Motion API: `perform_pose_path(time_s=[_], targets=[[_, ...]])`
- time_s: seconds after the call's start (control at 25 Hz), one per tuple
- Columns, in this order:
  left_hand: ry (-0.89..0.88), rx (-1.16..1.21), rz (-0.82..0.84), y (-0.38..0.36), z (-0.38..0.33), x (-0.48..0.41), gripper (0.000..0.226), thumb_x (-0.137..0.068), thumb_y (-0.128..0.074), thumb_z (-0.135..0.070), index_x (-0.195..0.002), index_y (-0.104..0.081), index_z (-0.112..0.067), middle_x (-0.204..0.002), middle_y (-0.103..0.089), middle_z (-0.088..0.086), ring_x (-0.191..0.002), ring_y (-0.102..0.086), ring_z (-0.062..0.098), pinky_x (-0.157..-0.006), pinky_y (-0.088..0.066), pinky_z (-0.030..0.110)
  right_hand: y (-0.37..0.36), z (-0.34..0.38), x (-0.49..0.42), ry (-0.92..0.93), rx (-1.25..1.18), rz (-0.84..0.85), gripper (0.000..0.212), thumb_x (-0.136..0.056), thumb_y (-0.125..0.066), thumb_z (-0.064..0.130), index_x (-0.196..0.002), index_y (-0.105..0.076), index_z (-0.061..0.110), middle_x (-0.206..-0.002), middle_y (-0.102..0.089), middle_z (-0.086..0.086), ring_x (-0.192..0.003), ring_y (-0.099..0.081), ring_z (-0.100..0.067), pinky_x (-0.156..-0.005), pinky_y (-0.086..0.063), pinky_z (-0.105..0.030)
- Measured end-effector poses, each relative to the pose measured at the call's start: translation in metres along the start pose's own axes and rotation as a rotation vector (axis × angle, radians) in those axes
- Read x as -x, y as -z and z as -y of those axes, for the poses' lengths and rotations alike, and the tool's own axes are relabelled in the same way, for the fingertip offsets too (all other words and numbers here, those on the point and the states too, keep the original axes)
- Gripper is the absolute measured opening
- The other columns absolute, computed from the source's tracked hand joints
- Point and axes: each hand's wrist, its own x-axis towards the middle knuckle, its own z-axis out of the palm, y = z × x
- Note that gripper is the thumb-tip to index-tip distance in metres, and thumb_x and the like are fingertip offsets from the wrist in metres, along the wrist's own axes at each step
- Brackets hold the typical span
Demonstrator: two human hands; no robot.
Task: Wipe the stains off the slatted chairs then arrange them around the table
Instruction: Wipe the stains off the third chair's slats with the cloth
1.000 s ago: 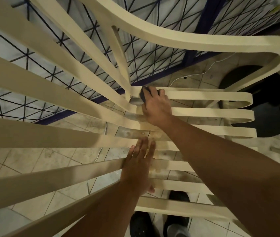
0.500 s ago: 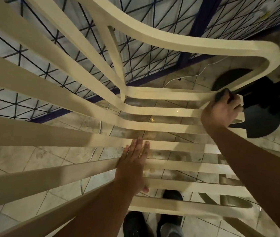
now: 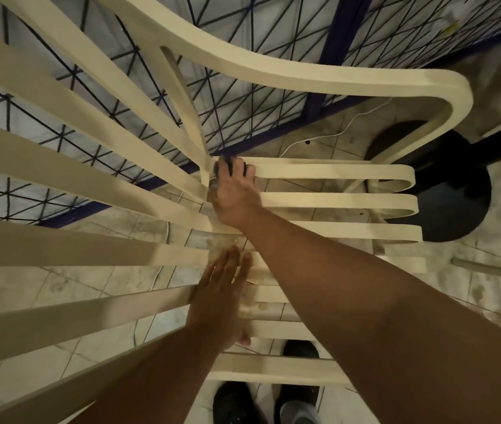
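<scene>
Chair (image 3: 335, 201), cream plastic, slatted, fills the view; it stands on stained floor tiles (image 3: 44, 289) beside a blue mesh fence (image 3: 258, 117). Black round base (image 3: 457, 194) sits just past the slat ends. Left hand (image 3: 220, 301) lies flat, fingers straight, on the middle seat slats. Right hand (image 3: 235, 194) grips a dark cloth (image 3: 226, 165) against the outermost seat slat, where it bends into the backrest.

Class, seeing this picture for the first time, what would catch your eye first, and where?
The cream slatted chair fills the view. Near the centre, the right hand grips a dark cloth against the farthest seat slat, while the left hand lies flat on nearer slats. A round black base sits on the floor at right.
</scene>
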Motion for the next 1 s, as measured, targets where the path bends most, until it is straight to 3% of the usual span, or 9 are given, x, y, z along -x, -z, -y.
perform_pose_path(time_s=[0.16,0.32,0.48,0.64,0.76,0.88,1.0], targets=[[-0.017,0.001,-0.01,-0.003,-0.001,0.001,0.16,-0.059,-0.087,-0.065,-0.154,0.034,-0.021,-0.159,0.041,0.005,-0.149,0.035,0.024,-0.127,0.011,0.042,0.02,-0.07,0.027,0.012,0.061,-0.111,0.063,-0.099,-0.049,0.034,-0.156,-0.028,0.016,-0.145,-0.037,-0.015,-0.122,-0.039,-0.034,-0.107,-0.04,-0.049],[-0.05,0.018,-0.026,-0.007,0.002,0.004,0.16,-0.058,-0.087,-0.066,-0.155,0.032,-0.019,-0.161,0.04,0.004,-0.149,0.037,0.022,-0.125,0.015,0.04,0.067,-0.169,0.061,-0.224,0.066,-0.201,0.06,-0.102,-0.047,0.038,-0.156,-0.024,0.024,-0.151,-0.03,-0.014,-0.128,-0.035,-0.038,-0.11,-0.035,-0.052],[-0.064,0.025,-0.051,-0.007,0.003,0.005,0.159,-0.057,-0.088,-0.066,-0.158,0.026,-0.019,-0.163,0.036,0.004,-0.15,0.035,0.023,-0.126,0.012,0.042,0.085,-0.219,0.067,-0.442,0.05,-0.361,0.056,-0.098,-0.052,0.034,-0.15,-0.034,0.021,-0.151,-0.03,-0.018,-0.132,-0.032,-0.046,-0.11,-0.031,-0.06],[-0.057,0.021,-0.06,-0.005,0.003,0.005,0.156,-0.061,-0.087,-0.065,-0.158,0.027,-0.019,-0.163,0.035,0.006,-0.15,0.033,0.025,-0.125,0.015,0.04,0.073,-0.18,0.049,-0.554,0.032,-0.292,0.055,-0.1,-0.051,0.032,-0.15,-0.034,0.016,-0.155,-0.025,-0.019,-0.137,-0.026,-0.051,-0.114,-0.022,-0.063],[-0.035,0.011,-0.038,-0.004,0.002,0.002,0.157,-0.061,-0.087,-0.065,-0.157,0.029,-0.021,-0.164,0.035,0.006,-0.151,0.031,0.026,-0.126,0.011,0.042,0.053,-0.116,0.025,-0.522,0.001,-0.177,0.049,-0.1,-0.05,0.033,-0.143,-0.04,0.013,-0.152,-0.028,-0.019,-0.133,-0.032,-0.049,-0.109,-0.031,-0.059],[-0.016,-0.03,-0.02,-0.003,0.0,0.001,0.158,-0.063,-0.085,-0.067,-0.152,0.038,-0.023,-0.16,0.042,0.007,-0.149,0.034,0.026,-0.125,0.013,0.042,0.027,-0.038,-0.001,-0.306,-0.111,-0.013,0.05,-0.097,-0.055,0.029,-0.143,-0.041,0.017,-0.147,-0.029,-0.016,-0.126,-0.035,-0.043,-0.103,-0.037,-0.051],[0.003,-0.031,-0.014,0.0,-0.001,0.003,0.158,-0.063,-0.084,-0.068,-0.15,0.039,-0.023,-0.156,0.044,0.005,-0.145,0.036,0.021,-0.12,0.019,0.038,0.006,0.008,-0.001,-0.08,-0.17,0.075,0.068,-0.095,-0.061,0.026,-0.155,-0.029,0.02,-0.144,-0.03,-0.011,-0.122,-0.035,-0.036,-0.107,-0.035,-0.047]])
